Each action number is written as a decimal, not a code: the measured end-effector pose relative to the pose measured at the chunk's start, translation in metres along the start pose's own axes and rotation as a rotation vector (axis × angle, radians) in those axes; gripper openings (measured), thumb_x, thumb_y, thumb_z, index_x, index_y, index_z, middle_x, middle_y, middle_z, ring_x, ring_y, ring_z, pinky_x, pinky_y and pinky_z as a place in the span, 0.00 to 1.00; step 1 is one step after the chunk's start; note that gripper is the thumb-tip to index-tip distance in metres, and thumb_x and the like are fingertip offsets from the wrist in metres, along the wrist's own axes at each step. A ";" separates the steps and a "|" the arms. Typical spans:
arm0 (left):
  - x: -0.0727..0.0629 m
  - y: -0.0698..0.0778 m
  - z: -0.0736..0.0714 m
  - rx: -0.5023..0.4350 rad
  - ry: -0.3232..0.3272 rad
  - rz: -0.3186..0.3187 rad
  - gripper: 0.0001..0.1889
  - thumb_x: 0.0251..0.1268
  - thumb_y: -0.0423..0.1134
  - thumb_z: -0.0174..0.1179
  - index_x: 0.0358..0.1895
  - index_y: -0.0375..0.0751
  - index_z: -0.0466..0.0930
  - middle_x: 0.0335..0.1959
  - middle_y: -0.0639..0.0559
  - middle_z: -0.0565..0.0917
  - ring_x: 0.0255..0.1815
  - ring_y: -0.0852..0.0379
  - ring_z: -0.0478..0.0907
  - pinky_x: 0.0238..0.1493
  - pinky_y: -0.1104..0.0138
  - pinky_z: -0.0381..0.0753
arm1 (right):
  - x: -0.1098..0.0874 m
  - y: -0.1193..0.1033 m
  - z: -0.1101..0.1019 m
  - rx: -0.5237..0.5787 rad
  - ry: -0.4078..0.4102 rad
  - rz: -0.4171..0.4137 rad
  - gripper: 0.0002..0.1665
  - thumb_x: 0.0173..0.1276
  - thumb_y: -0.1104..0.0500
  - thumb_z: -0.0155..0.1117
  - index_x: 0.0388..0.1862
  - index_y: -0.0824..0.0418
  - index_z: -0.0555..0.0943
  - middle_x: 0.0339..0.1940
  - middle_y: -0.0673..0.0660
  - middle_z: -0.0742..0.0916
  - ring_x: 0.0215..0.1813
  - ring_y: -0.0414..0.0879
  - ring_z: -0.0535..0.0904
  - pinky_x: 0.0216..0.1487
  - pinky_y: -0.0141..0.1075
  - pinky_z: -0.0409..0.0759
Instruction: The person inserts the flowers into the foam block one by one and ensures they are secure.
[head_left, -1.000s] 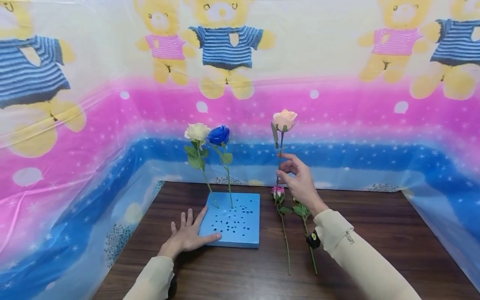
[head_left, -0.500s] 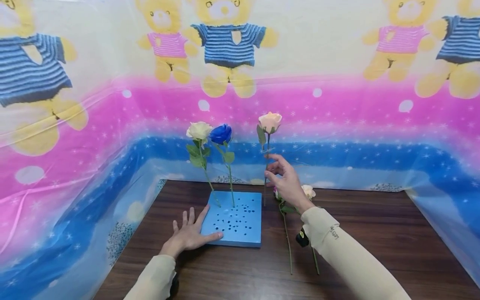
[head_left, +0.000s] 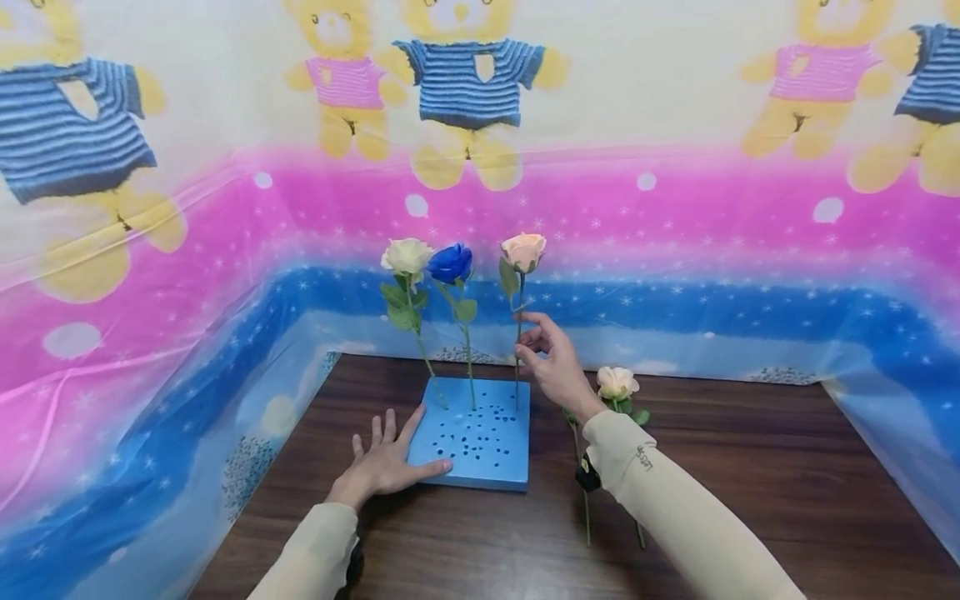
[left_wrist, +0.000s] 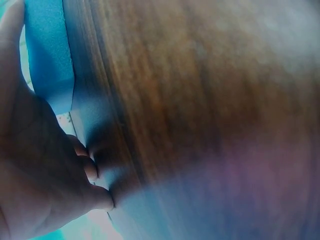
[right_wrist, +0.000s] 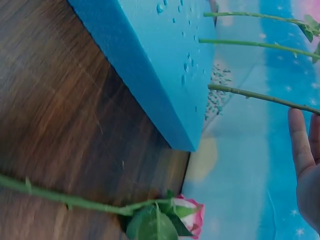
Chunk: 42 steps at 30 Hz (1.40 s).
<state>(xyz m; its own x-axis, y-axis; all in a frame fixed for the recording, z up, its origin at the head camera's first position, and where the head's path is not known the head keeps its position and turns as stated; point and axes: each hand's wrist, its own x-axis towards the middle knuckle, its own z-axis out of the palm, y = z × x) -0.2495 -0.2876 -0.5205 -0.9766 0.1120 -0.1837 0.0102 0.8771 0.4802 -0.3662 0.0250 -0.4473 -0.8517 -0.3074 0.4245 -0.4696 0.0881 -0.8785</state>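
Note:
My right hand (head_left: 558,371) pinches the stem of a peach rose (head_left: 523,250), held upright over the back right of a blue foam block (head_left: 467,482) dotted with holes. In the right wrist view, the held stem's lower end (right_wrist: 220,88) appears at the block's far edge; whether it touches cannot be told. A white rose (head_left: 407,257) and a blue rose (head_left: 451,263) stand in the block, further left. My left hand (head_left: 382,467) spreads its fingers at the block's left side, thumb resting on its top near the front.
On the brown wooden table (head_left: 465,542), right of the block, lie a pale cream rose (head_left: 617,382) and a pink-and-white rose (right_wrist: 192,215), the latter's bloom hidden behind my right hand in the head view. A bear-print cloth (head_left: 600,208) hangs around the table's back and sides.
My right hand has carried the peach rose left and lowered it, from beside the block to over its back right part. The left hand stays on the block. The view has shifted slightly.

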 end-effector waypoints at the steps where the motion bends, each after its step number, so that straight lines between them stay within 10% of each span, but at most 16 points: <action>1: 0.000 0.000 0.000 0.000 -0.001 0.001 0.64 0.65 0.83 0.62 0.95 0.61 0.40 0.92 0.26 0.35 0.91 0.23 0.28 0.80 0.19 0.28 | 0.000 0.001 0.002 0.005 0.003 0.003 0.28 0.85 0.68 0.65 0.78 0.53 0.78 0.49 0.66 0.85 0.52 0.74 0.85 0.50 0.65 0.91; 21: -0.005 0.000 -0.001 0.006 0.008 0.004 0.63 0.66 0.82 0.63 0.95 0.60 0.41 0.92 0.26 0.38 0.91 0.23 0.30 0.80 0.19 0.30 | 0.004 0.016 0.029 -0.026 -0.020 0.046 0.26 0.87 0.68 0.62 0.74 0.45 0.80 0.50 0.70 0.86 0.51 0.64 0.88 0.55 0.64 0.90; 30: -0.003 0.000 -0.001 0.004 -0.001 -0.008 0.64 0.65 0.84 0.62 0.95 0.61 0.40 0.92 0.27 0.36 0.92 0.24 0.29 0.81 0.20 0.29 | 0.000 0.022 0.028 -0.040 -0.058 0.101 0.29 0.85 0.68 0.64 0.77 0.45 0.79 0.50 0.62 0.90 0.51 0.59 0.90 0.52 0.48 0.94; 42: -0.002 0.000 -0.001 0.011 0.002 -0.007 0.64 0.66 0.83 0.62 0.95 0.61 0.40 0.92 0.27 0.36 0.91 0.24 0.28 0.80 0.19 0.29 | -0.004 0.014 0.012 -0.109 -0.164 0.176 0.46 0.81 0.58 0.74 0.90 0.35 0.66 0.71 0.63 0.86 0.63 0.58 0.90 0.58 0.60 0.91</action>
<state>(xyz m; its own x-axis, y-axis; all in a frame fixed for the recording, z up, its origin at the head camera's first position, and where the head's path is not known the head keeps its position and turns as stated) -0.2474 -0.2884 -0.5196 -0.9771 0.1052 -0.1851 0.0061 0.8829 0.4696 -0.3658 0.0159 -0.4638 -0.8775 -0.4268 0.2187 -0.3477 0.2521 -0.9031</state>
